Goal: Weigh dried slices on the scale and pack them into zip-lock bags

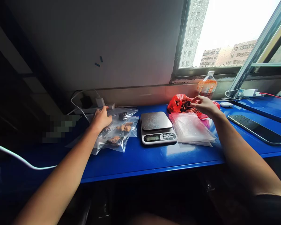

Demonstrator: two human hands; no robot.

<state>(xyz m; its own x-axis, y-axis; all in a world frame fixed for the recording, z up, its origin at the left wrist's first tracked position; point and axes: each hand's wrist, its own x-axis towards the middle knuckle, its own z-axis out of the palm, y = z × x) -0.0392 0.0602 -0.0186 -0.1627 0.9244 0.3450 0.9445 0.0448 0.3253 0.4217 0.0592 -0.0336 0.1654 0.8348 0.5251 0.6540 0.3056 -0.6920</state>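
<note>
My left hand lies over the left side of a spread of clear plastic bags, its thumb and index finger apart and its other fingers hidden. The bags hold small brown and dark pieces, among them a light brown lump and a reddish-brown piece. My right hand is over an open red plastic bag full of dark, dried-looking pieces. Its fingertips are pinched together at the pieces; what they hold is too small to name. Between my hands stands a kitchen scale, its steel plate bare.
Flat clear bags lie stacked right of the scale. An orange drink bottle stands behind the red bag. A phone and a white earbud case lie to the right. A power strip and a charger sit along the wall.
</note>
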